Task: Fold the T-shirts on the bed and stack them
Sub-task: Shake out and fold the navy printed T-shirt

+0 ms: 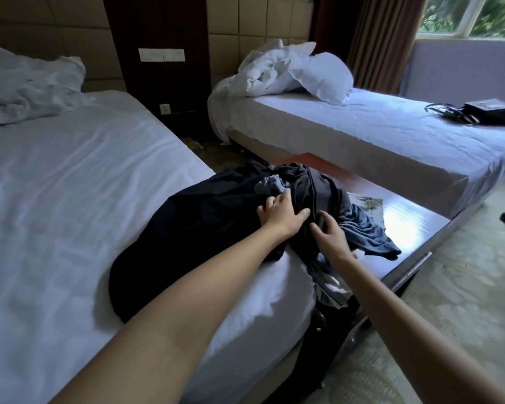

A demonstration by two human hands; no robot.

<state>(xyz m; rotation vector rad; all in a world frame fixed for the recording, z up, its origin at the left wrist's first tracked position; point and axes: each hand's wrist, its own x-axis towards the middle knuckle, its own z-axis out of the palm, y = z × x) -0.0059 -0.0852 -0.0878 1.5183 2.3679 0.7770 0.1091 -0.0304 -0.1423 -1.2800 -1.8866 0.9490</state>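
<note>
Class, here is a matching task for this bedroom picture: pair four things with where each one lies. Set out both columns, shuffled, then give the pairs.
Things
1. heap of dark T-shirts
2. white pillow
3. black bag
4. switch plate

Places
A. on the far bed, near the window
B. on the dark wall panel between the beds
C. at the near bed's edge, spilling onto the wooden bench
D. at the far bed's head

Pairs: 1-C, 2-D, 3-A, 4-B

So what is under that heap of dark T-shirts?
The near bed's white sheet, and the reddish wooden bench where the heap spills over. Anything else beneath is covered.
</note>
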